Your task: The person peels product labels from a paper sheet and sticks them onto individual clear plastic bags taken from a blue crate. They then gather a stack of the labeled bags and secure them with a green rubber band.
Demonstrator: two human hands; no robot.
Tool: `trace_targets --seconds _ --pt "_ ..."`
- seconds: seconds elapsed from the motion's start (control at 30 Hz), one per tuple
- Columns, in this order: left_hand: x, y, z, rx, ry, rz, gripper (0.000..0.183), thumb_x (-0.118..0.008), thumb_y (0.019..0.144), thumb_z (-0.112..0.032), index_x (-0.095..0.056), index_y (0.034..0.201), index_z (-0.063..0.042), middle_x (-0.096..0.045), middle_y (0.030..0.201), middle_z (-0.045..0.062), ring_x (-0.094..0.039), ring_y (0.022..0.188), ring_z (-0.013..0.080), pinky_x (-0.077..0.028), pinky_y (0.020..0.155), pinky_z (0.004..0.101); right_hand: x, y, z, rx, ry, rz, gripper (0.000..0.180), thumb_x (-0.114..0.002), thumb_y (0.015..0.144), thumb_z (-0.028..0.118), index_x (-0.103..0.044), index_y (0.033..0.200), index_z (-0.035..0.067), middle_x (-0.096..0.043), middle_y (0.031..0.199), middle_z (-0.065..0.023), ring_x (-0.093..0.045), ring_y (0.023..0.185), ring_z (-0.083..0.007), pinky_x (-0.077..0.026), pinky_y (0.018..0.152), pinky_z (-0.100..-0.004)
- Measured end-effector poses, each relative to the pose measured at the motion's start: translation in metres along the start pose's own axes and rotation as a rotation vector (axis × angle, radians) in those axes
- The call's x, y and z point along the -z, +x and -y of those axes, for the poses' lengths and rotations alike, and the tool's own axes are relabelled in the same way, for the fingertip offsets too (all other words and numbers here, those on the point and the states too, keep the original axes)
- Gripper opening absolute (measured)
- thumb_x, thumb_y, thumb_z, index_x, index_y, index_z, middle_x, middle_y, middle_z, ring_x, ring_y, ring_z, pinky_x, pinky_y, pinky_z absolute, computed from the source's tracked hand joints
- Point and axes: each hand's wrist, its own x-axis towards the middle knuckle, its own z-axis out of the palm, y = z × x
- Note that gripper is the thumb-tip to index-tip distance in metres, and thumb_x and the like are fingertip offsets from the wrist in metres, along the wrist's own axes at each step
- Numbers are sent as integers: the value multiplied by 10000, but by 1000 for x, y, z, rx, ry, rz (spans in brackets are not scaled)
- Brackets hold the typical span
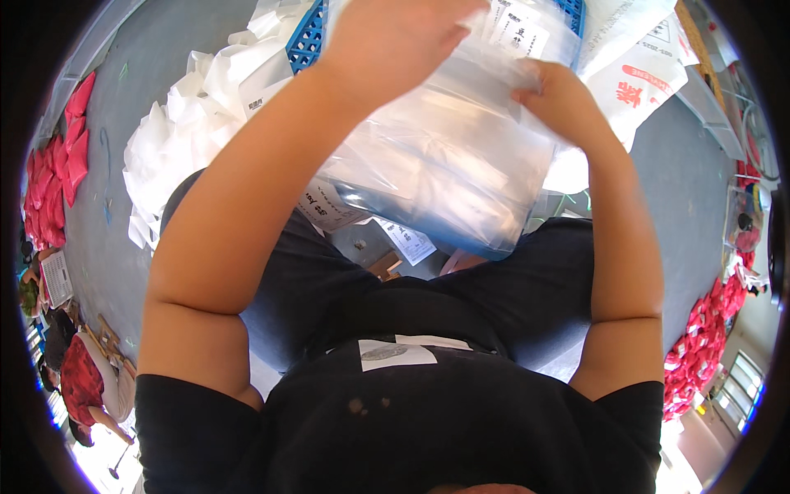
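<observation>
A stack of clear plastic bags [444,148] lies before me on an upturned blue plastic crate [304,46], above my knees. My right hand [561,102] pinches the edge of the top bag between thumb and fingers. Over the far part of the bags reaches my left hand [395,46], blurred, its fingertips close to a white printed label [521,34]. Whether those fingers grip anything is not clear. Another printed label [407,241] hangs low between my legs, and a further label sheet [330,207] sits by my left thigh.
A heap of white label backing paper [185,136] spills down on the left. On the right lies a large white plastic sack [636,86] with red print. Red filled bags [703,346] are piled at the right, more red bags [52,179] at the left. A person [86,376] bends over at the lower left.
</observation>
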Motion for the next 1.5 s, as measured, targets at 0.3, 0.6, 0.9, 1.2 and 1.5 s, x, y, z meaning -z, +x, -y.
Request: trace_targets --seconds 0.3,0.6,0.9,1.2,1.5 --pt "20 -78 -23 58 -226 770 486 -682 704 -242 -521 1119 -47 -491 1204 136 -469 1085 283 -387 883 393 30 28 -32 -80 476 22 485 -636 778 181 -472 1175 -43 -533 1098 -127 -506 988 -173 -405 851 -267" --pt "17 -103 -55 -4 -36 855 727 -701 672 -279 -384 1278 -33 -271 1378 175 -301 1240 331 -306 976 483 44 61 -31 -103 188 -191 364 -538 830 133 -503 1160 -16 -568 1097 -145 -530 989 -200 -396 867 -277" --pt "15 -77 -47 -12 -125 906 692 -718 640 -286 -445 1233 -55 -333 1342 165 -378 1176 319 -383 897 406 57 114 -86 -237 89 57 444 -598 762 296 -537 1072 -15 -591 999 -157 -550 903 -222 -440 764 -305" --pt "4 -56 -32 -11 -168 736 581 -718 636 -253 -513 1156 -95 -457 1256 89 -434 1119 276 -367 892 377 32 126 -92 2 259 -84 344 -583 705 192 -584 974 -22 -613 905 -143 -554 862 -218 -424 751 -330" --pt "-24 -38 -16 -53 -181 768 605 -765 593 -177 -535 1151 -135 -458 1264 53 -399 1178 256 -345 954 369 65 97 -57 86 189 57 304 -581 692 149 -612 966 21 -630 879 -99 -558 821 -198 -426 755 -329"
